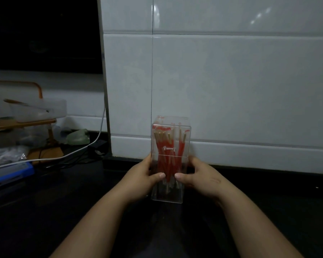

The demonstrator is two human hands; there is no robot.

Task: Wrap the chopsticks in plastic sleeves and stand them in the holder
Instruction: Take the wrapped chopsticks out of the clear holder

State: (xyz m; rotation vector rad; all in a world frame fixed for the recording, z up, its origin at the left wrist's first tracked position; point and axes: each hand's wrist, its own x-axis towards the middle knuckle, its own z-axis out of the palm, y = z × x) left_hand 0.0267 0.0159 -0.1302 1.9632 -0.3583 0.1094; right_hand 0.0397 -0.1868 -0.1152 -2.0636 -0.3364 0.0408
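Two bare forearms came up from the bottom edge, cut off there below the elbow, and converged toward the middle of the dark counter (pixel 63 211). The left hand (pixel 141 176) clasped the left side of a clear, tall, box-shaped holder (pixel 166 199), its thumb laid flat across the front face. The right hand (pixel 199 175) mirrored it on the right side, thumb pointing inward so that the two thumb tips sat near each other without touching. The other fingers of both hands curled round the sides and were mostly hidden behind the holder. Whether its base rested on the counter or hung just above it could not be told in the dim light. The holder stood upright, just in front of the foot of the tiled wall (pixel 231 81), with a clear lid closed over it. Inside, a bundle of chopsticks (pixel 161 136) stood leaning at slight angles, their pale upper ends showing above red sleeves (pixel 168 159); their number was hard to make out through the glare and the thumbs. Off to the left, well apart, lay a blue box (pixel 9 174) cut by the frame edge, a white cable (pixel 78 151), and a blurred wooden rack (pixel 22 123) bearing a plastic tub (pixel 50 108). Above these a window (pixel 45 34) showed only black.
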